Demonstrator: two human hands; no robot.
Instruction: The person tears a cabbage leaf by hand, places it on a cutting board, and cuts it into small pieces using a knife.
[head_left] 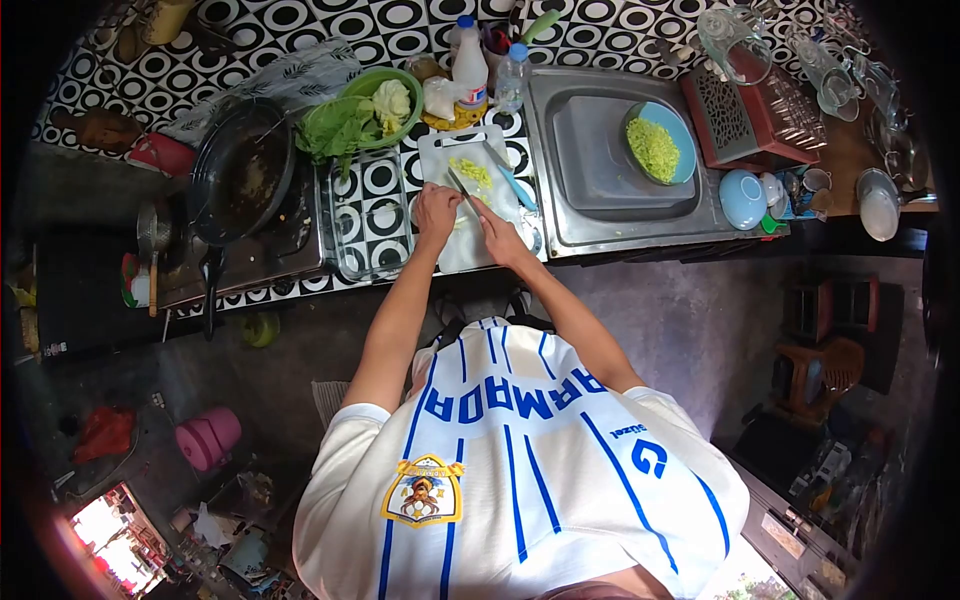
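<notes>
A white cutting board lies on the tiled counter in front of me. My right hand is closed round the handle of a knife, its blade slanting over the board. Beside the blade, my left hand is closed with bent fingertips pressed down; what they hold is hidden. Just beyond the blade sits a small pile of chopped pale-green vegetable. A second knife with a light-blue handle rests along the board's right side, touched by neither hand.
On the left, a dark wok sits on the stove. Leafy greens fill a green basin behind the board. Bottles stand at the wall. Right, a blue bowl of chopped vegetable sits on an upturned grey tub in the sink.
</notes>
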